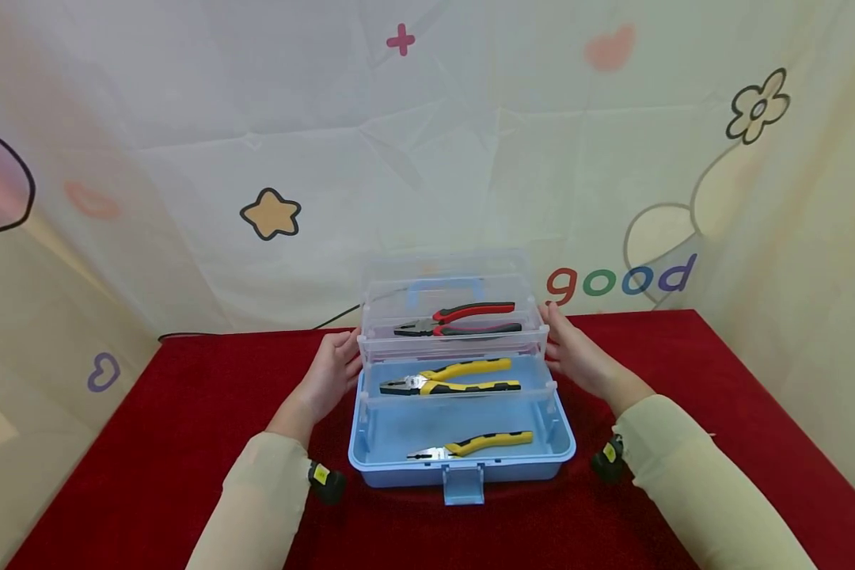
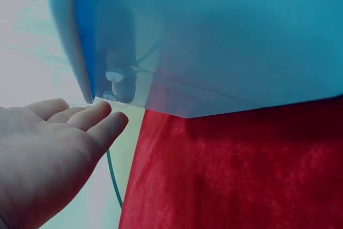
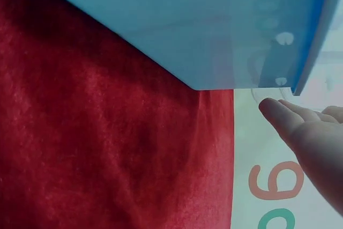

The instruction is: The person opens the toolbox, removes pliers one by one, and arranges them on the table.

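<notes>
A light-blue toolbox [image 1: 392, 477] stands with its clear lid [image 1: 449, 265] raised and its clear trays spread in tiers. Red-and-black pliers [image 1: 470, 313] lie in the upper tray, yellow-and-black pliers [image 1: 463, 378] in the lower one, and another yellow-and-black pair [image 1: 480, 446] at the bottom of the box. My left hand [image 1: 331, 376] is at the left side of the trays, fingers extended; my right hand [image 1: 580, 356] is at the right side likewise. In both wrist views the fingers are near the box's rear edge; whether they touch it I cannot tell.
Red cloth [image 1: 185, 443] covers the table around the box. Behind it hangs a pale printed curtain [image 1: 313, 119], with a dark cable [image 1: 336, 317] along the table's back edge. The box's latch [image 1: 463, 485] hangs down at the front.
</notes>
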Demonstrator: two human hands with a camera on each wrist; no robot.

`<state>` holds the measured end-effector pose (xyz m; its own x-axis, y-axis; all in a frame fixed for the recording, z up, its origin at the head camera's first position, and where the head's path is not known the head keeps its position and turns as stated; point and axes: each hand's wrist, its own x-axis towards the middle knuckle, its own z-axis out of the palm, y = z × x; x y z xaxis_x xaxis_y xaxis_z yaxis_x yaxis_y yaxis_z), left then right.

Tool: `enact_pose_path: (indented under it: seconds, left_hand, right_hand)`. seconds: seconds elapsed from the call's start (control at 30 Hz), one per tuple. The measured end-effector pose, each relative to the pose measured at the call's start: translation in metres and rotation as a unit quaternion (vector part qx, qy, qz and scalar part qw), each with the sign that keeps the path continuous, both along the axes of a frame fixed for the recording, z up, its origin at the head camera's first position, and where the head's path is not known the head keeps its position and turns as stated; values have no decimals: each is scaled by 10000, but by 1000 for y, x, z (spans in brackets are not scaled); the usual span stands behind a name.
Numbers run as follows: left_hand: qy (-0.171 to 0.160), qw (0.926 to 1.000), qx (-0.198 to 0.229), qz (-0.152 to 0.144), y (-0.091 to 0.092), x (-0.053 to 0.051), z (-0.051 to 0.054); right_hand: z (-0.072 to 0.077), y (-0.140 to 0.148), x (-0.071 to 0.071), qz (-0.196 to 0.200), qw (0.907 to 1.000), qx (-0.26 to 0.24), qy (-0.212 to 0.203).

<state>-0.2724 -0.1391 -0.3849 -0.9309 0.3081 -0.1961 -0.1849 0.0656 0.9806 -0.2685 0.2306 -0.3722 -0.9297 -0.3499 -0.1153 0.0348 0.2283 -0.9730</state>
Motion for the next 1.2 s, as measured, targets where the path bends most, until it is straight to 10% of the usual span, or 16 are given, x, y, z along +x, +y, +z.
enact_pose_path:
  seconds: [1.2]
  left_hand:
    - [-636, 9965, 472, 278, -1, 1, -10]
  right_hand:
    - [-11, -1, -9, -217, 9962, 461, -710]
